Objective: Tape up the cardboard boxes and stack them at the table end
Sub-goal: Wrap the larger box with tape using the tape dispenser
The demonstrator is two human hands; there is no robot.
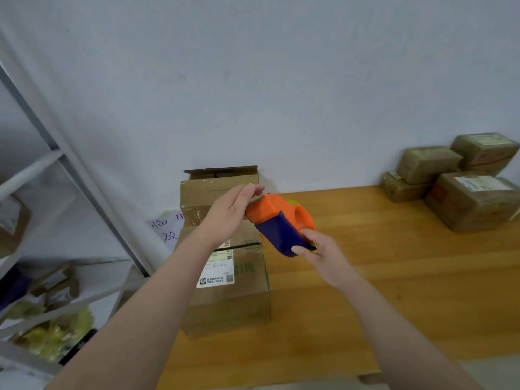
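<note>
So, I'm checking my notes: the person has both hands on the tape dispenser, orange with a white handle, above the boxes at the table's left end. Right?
Not quite: the handle is dark blue, not white. The head view shows the left hand and the right hand on the tape dispenser, orange with a blue handle, above the boxes at the left end of the table.

Print on shipping label [215,266] too small to read. Far left, handwritten sign [166,229] half hidden behind stacked boxes [225,299]. Left edge cuts shelf rack [33,164]; contents blurred.
</note>
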